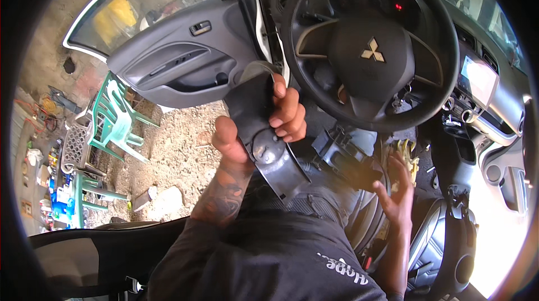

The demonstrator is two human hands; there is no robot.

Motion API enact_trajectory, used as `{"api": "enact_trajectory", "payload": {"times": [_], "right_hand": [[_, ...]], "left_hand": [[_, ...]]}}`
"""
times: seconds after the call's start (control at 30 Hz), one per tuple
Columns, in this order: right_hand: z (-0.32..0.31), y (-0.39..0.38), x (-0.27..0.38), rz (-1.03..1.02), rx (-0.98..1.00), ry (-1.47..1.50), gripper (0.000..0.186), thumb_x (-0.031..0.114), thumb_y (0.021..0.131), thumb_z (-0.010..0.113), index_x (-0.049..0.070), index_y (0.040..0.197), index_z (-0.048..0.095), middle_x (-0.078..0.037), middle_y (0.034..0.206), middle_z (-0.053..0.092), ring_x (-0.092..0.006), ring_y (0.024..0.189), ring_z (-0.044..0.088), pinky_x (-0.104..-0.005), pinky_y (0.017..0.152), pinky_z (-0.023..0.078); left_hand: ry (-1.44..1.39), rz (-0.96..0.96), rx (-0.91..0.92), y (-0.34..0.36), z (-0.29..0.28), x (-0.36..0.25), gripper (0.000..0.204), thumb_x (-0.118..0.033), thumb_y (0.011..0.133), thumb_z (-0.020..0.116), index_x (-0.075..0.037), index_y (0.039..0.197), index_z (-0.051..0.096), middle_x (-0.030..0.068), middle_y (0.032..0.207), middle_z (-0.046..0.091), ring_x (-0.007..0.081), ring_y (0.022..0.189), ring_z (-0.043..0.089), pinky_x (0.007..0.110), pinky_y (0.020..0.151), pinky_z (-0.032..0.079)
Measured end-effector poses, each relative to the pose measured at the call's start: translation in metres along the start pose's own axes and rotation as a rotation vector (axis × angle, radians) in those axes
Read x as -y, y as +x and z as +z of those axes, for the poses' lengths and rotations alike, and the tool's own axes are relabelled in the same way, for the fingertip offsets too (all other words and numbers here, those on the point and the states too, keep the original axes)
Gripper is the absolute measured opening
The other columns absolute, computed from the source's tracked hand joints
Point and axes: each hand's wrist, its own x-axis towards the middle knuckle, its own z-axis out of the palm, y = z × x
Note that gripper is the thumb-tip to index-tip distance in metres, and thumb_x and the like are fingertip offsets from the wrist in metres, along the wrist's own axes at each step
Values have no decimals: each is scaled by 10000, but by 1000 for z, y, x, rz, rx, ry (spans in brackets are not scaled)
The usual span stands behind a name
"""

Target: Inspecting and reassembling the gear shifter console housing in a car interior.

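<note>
My left hand (261, 121) is closed around a dark, curved plastic trim piece (252, 101) and holds it up over my lap, beside the steering wheel. The piece has a round greyish disc (268, 146) near its lower end. Low on the right, my right hand (397, 191) has its thumb and fingers apart, with nothing visible in it. It is near some yellowish strands (409, 155) below the wheel, which I cannot make out clearly. Another black plastic part (337, 146) lies over my legs. A brownish blur hides part of the area beside it.
The steering wheel (370, 51) stands ahead, keys hanging beside its column. At left, the car door (185, 48) is open over gravelly ground (179, 155) with green plastic chairs (119, 113). A lit screen (477, 79) and the centre console (456, 149) are on the right.
</note>
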Motion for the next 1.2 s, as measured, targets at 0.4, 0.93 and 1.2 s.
{"api": "enact_trajectory", "payload": {"times": [0.4,0.93,1.2], "right_hand": [[-26,36,150,-711,-104,65,427,-6,667,760,84,1083,716,-67,914,579,-222,805,582,-347,679,492],[11,52,151,-682,-48,-30,467,286,723,794,66,1119,682,-64,967,561,-221,849,555,-362,737,394],[-3,59,154,-700,109,82,530,283,660,829,72,1128,697,-55,965,573,-213,856,575,-360,759,415]], "left_hand": [[-124,-102,-96,2,19,25,869,-786,771,587,-49,1213,452,52,977,470,153,812,458,309,689,397],[-58,-156,-279,5,40,39,863,-778,814,540,7,1167,483,64,1038,458,154,917,451,297,837,399],[27,-193,-334,7,52,31,880,-804,818,494,24,1116,499,58,1009,459,147,864,441,284,770,394]]}}
